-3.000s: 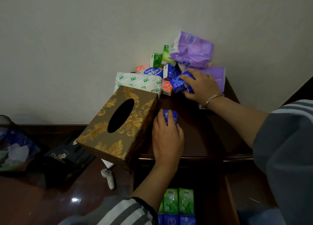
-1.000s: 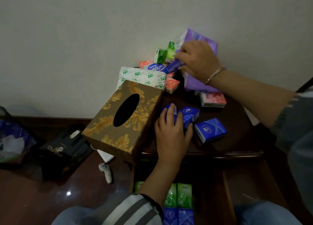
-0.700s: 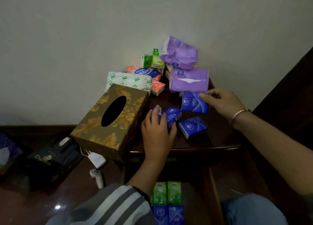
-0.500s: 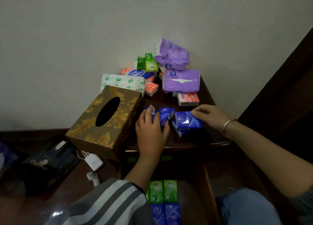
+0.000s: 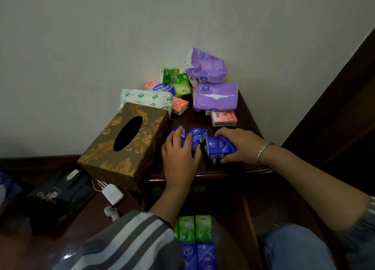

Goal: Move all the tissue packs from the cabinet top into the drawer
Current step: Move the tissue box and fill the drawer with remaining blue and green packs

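Observation:
On the dark cabinet top (image 5: 205, 125) my left hand (image 5: 179, 158) lies over two small blue tissue packs (image 5: 196, 136), fingers curled round them. My right hand (image 5: 239, 146) grips more blue packs (image 5: 218, 149) stacked right beside those. Against the wall lie two purple packs (image 5: 215, 96), green packs (image 5: 180, 84), pink packs (image 5: 224, 117) and a white pack with green print (image 5: 146, 98). Below, the open drawer (image 5: 249, 215) holds green packs (image 5: 193, 228) and blue packs (image 5: 197, 255) in rows.
A gold-patterned tissue box (image 5: 123, 144) overhangs the cabinet's left edge. On the floor to the left lie a black box (image 5: 58, 190) and a white charger plug (image 5: 110, 195). A dark wooden panel (image 5: 341, 107) rises on the right.
My right hand came back from the pile at the wall with a blue pack, laid it onto another near the front edge and now grips that stack. My left hand stayed on its packs.

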Motion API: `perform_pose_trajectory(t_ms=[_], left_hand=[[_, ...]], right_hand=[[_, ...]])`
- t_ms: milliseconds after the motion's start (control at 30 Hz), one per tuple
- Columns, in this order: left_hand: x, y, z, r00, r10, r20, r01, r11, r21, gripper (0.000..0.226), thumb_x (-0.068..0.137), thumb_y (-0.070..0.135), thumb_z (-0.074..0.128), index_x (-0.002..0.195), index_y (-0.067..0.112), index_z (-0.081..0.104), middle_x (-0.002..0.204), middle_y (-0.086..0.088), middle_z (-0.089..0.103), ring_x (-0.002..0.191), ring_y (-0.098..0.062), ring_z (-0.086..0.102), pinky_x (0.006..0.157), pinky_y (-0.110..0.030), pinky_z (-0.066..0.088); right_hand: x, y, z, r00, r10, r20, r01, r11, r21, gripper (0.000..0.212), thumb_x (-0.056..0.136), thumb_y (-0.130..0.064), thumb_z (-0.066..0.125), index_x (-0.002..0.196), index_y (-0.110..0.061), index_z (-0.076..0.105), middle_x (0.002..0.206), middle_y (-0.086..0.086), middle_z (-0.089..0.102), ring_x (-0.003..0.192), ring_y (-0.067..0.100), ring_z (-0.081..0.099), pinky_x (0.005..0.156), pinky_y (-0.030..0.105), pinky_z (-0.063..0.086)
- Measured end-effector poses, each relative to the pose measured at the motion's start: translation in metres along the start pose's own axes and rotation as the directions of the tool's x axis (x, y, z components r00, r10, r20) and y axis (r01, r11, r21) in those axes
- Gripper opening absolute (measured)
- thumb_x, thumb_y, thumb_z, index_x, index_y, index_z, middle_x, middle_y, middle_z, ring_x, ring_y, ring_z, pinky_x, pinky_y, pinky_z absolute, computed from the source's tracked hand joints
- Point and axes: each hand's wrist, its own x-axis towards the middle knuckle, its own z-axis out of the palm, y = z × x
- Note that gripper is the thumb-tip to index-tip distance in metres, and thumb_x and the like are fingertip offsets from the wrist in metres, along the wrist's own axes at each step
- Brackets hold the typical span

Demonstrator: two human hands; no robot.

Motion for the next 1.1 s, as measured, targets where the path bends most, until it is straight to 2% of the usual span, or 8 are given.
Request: perform_pose_trajectory(t_ms=[233, 533, 633, 733, 800, 933, 1033, 1100], left_hand=[[0.000, 0.002, -0.004, 1.000, -0.002, 0.004, 0.002, 1.000, -0.024, 0.035, 0.079, 0.024, 0.074, 0.111, 0.008, 0.069, 0.127, -0.014, 0.061, 0.110, -0.036, 0.059, 0.083, -0.046, 0.051], [0.002, 0.000, -0.018, 0.990, -0.011, 0.138, 0.021, 0.997, -0.072, 0.037, 0.095, 0.024, 0.056, 0.126, 0.005, 0.059, 0.148, -0.013, 0.041, 0.128, -0.032, 0.044, 0.097, -0.042, 0.045], [-0.007, -0.004, -0.035, 0.990, -0.071, 0.123, 0.090, 0.983, -0.163, 0.034, 0.096, 0.025, 0.054, 0.123, 0.005, 0.059, 0.149, -0.010, 0.038, 0.129, -0.029, 0.042, 0.096, -0.038, 0.043], [-0.026, -0.003, -0.056, 0.991, -0.104, 0.081, 0.125, 0.935, -0.331, 0.031, 0.096, 0.023, 0.055, 0.120, 0.004, 0.061, 0.145, -0.010, 0.042, 0.130, -0.025, 0.043, 0.102, -0.032, 0.038], [-0.044, -0.002, -0.072, 0.990, -0.132, 0.059, 0.144, 0.879, -0.454, 0.031, 0.095, 0.022, 0.057, 0.120, 0.004, 0.062, 0.140, -0.009, 0.047, 0.127, -0.018, 0.046, 0.100, -0.019, 0.034], [-0.100, -0.008, -0.103, 0.983, -0.119, 0.137, 0.180, 0.739, -0.649, 0.030, 0.093, 0.027, 0.057, 0.120, 0.016, 0.063, 0.131, 0.007, 0.052, 0.118, 0.008, 0.046, 0.092, -0.002, 0.033], [-0.150, -0.024, -0.108, 0.953, -0.137, 0.269, 0.291, 0.659, -0.694, 0.031, 0.090, 0.035, 0.055, 0.119, 0.026, 0.063, 0.128, 0.010, 0.056, 0.119, 0.004, 0.050, 0.096, -0.013, 0.040], [-0.178, -0.033, -0.101, 0.892, -0.234, 0.386, 0.447, 0.579, -0.682, 0.025, 0.089, 0.033, 0.058, 0.113, 0.030, 0.065, 0.124, 0.008, 0.060, 0.117, -0.002, 0.054, 0.096, -0.024, 0.045]], right_hand=[[-0.006, -0.003, 0.012, 0.993, 0.053, -0.102, -0.052, 0.999, 0.018, 0.072, 0.066, -0.051, 0.076, 0.123, -0.021, 0.044, 0.120, 0.002, 0.053, 0.105, 0.019, 0.051, 0.081, 0.029, 0.041], [-0.027, -0.019, 0.035, 0.933, 0.250, -0.260, -0.244, 0.968, 0.056, 0.060, 0.070, -0.048, 0.071, 0.114, -0.016, 0.046, 0.113, 0.006, 0.057, 0.101, 0.025, 0.054, 0.077, 0.032, 0.042], [-0.049, -0.026, 0.041, 0.877, 0.338, -0.342, -0.294, 0.940, 0.175, 0.056, 0.068, -0.046, 0.072, 0.110, -0.016, 0.049, 0.107, 0.005, 0.060, 0.096, 0.024, 0.055, 0.079, 0.034, 0.047], [-0.083, -0.036, 0.051, 0.762, 0.500, -0.411, -0.249, 0.812, 0.528, 0.045, 0.066, -0.037, 0.078, 0.099, -0.017, 0.055, 0.094, 0.000, 0.063, 0.084, 0.019, 0.058, 0.072, 0.033, 0.049], [-0.109, -0.043, 0.061, 0.719, 0.615, -0.322, -0.180, 0.614, 0.769, 0.039, 0.068, -0.030, 0.080, 0.096, -0.022, 0.055, 0.086, -0.009, 0.063, 0.075, 0.006, 0.058, 0.063, 0.020, 0.046], [-0.155, -0.051, 0.108, 0.795, 0.605, 0.036, -0.214, 0.224, 0.951, 0.026, 0.075, -0.018, 0.076, 0.096, -0.016, 0.061, 0.088, 0.001, 0.068, 0.070, 0.006, 0.062, 0.056, 0.009, 0.048], [-0.169, -0.064, 0.159, 0.777, 0.528, 0.342, -0.491, 0.169, 0.855, 0.031, 0.076, -0.019, 0.076, 0.102, -0.007, 0.063, 0.081, 0.002, 0.069, 0.063, 0.008, 0.064, 0.054, 0.013, 0.048], [-0.166, -0.068, 0.187, 0.710, 0.556, 0.432, -0.644, 0.267, 0.717, 0.044, 0.073, -0.029, 0.076, 0.108, -0.007, 0.060, 0.089, 0.004, 0.067, 0.073, 0.014, 0.064, 0.062, 0.020, 0.051]])
